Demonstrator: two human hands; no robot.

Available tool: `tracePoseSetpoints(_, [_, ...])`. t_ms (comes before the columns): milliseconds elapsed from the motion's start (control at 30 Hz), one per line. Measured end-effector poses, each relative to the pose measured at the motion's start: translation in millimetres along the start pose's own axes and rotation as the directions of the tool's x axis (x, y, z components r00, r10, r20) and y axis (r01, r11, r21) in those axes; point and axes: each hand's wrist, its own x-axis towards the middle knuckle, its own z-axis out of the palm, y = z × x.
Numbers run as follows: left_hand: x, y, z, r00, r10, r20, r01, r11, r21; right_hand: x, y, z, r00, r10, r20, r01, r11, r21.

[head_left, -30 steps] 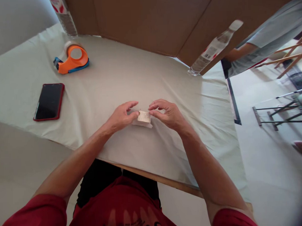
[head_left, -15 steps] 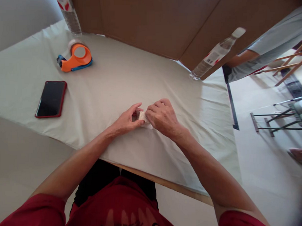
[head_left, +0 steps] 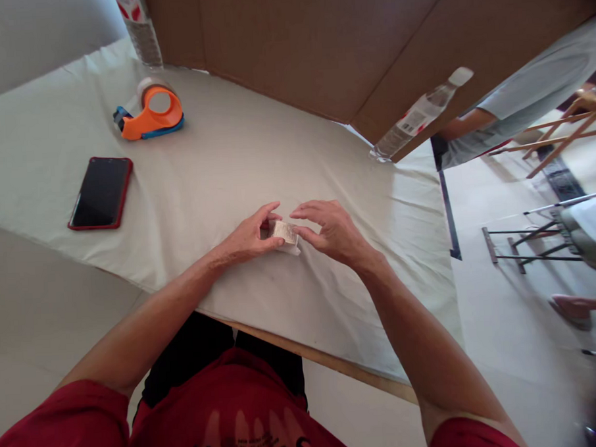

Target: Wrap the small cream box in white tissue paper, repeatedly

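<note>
A small whitish box with a patterned top rests on the cloth-covered table near its front edge. My left hand grips the box from the left, thumb on the near side and fingers on the far side. At the box's right end is my right hand, its fingers apart and its thumb tip close to the box; whether the thumb touches it I cannot tell.
An orange tape dispenser and a dark phone with a red edge lie at the left. Plastic bottles stand against a cardboard panel. A person's arm shows at the right.
My right hand has opened and drawn slightly right from the box, uncovering more of its top. My left hand keeps its hold. The view has shifted slightly.
</note>
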Motion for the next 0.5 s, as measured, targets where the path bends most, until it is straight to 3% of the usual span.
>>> tracePoseSetpoints(133, [0.0, -0.7, -1.6, 1.0, -0.001, -0.005, 0.001, 1.0, -0.008, 3.4, -9.4, 6.7, 0.989, -0.114, 0.097, 0.136, 0.953, -0.271])
tracePoseSetpoints(233, [1.3, -3.1, -1.3, 1.0, 0.011, -0.015, -0.011, 1.0, -0.018, 10.2, -10.4, 15.0, 0.984, -0.147, 0.106, 0.175, 0.921, -0.348])
tracePoseSetpoints(333, [3.0, -4.4, -0.8, 0.999, 0.027, -0.018, -0.028, 1.0, -0.015, 13.7, -6.2, 20.3, 0.993, -0.103, 0.061, 0.117, 0.936, -0.331])
tracePoseSetpoints(500, [3.8, -1.9, -1.2, 0.999, 0.039, -0.008, -0.039, 0.999, 0.018, 13.8, -1.6, 23.4, 0.998, 0.061, 0.012, -0.059, 0.988, -0.142])
